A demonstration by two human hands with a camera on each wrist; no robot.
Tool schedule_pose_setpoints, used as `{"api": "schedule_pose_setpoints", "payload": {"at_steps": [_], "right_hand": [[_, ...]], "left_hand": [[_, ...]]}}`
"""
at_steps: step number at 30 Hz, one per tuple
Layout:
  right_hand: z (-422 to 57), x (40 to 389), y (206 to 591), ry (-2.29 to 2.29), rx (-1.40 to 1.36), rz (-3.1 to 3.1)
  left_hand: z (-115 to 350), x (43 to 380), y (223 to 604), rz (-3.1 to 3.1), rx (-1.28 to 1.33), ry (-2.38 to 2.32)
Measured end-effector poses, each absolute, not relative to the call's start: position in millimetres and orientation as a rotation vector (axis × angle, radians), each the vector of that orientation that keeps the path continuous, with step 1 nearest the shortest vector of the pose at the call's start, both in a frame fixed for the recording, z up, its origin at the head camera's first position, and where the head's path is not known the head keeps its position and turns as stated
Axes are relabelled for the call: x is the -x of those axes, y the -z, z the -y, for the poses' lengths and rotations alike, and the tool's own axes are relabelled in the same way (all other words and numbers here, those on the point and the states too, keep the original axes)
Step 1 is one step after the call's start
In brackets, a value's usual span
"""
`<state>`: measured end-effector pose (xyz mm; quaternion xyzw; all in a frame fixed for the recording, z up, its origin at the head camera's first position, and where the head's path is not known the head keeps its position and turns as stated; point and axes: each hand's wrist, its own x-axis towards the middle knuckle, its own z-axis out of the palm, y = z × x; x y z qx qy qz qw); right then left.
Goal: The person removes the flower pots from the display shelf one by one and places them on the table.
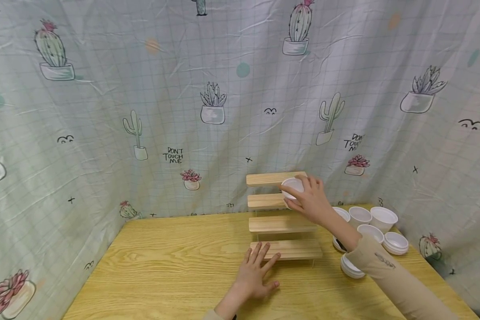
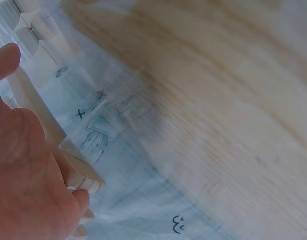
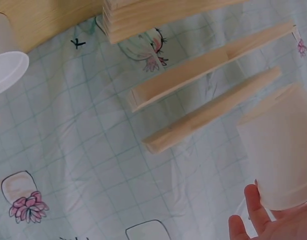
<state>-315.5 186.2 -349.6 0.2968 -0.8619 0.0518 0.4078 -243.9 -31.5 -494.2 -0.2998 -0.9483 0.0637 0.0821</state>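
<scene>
My right hand (image 1: 310, 200) grips a white plastic tub (image 1: 292, 186) by its rim, thumb on the near side, fingers on the far side. It overlaps the right part of the upper two boards of a four-tier wooden stand (image 1: 282, 224) in the head view. Seen from the right wrist, the tub (image 3: 278, 145) shows a smooth, tapered wall beside the slanting boards (image 3: 213, 110). With fingers spread and straight, my left hand (image 1: 254, 275) touches the left front of the lowest board (image 1: 296, 250). The left wrist view shows that hand (image 2: 33, 165) against a board's edge.
Several white tubs (image 1: 360, 215) stand at the table's right, behind and beside my right forearm. Lower stacked white pieces, perhaps lids (image 1: 396, 243), lie among them. A cactus-print curtain (image 1: 224, 146) hangs behind the wood-grain table (image 1: 164, 262).
</scene>
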Motion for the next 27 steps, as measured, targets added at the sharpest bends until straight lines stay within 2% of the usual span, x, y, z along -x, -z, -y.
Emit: {"api": "schedule_pose_setpoints", "payload": {"at_steps": [27], "right_hand": [[-210.1, 277.8, 387.9, -0.144, -0.748, 2.186]], "left_hand": [[31.3, 237.7, 485.3, 2.832, 0.884, -0.225]]}}
